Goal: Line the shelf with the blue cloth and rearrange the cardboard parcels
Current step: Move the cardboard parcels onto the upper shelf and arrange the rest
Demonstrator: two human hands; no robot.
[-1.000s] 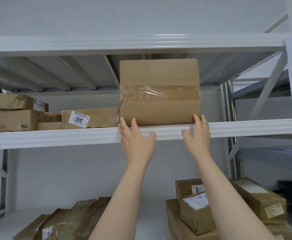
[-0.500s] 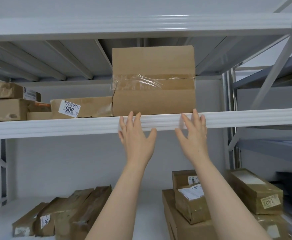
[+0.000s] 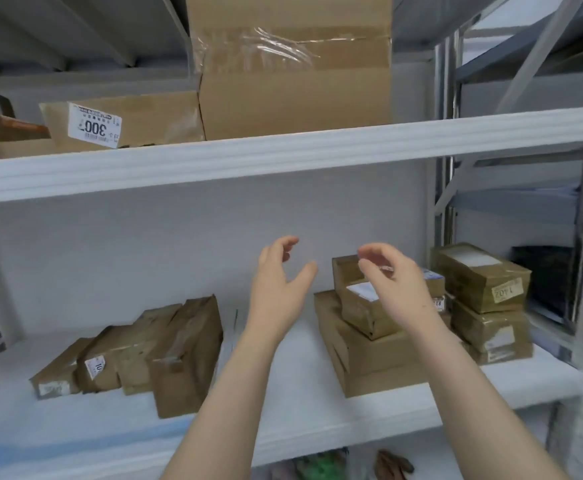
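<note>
Cardboard parcels (image 3: 369,336) sit behind both hands, left (image 3: 276,289) and right (image 3: 392,284), loosely curled, holding nothing.

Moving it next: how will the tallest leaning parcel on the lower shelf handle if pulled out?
Probably stiff: the tallest parcel keeps straight cardboard edges. Its neighbours touch it in a tilted row, so they may slump.

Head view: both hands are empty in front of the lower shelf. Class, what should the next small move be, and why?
Probably lower the right hand onto the small top parcel just behind it and grip it. That hand and the left hand hold nothing, and this parcel lies nearest on the lower shelf, with nothing on top of it.
</note>
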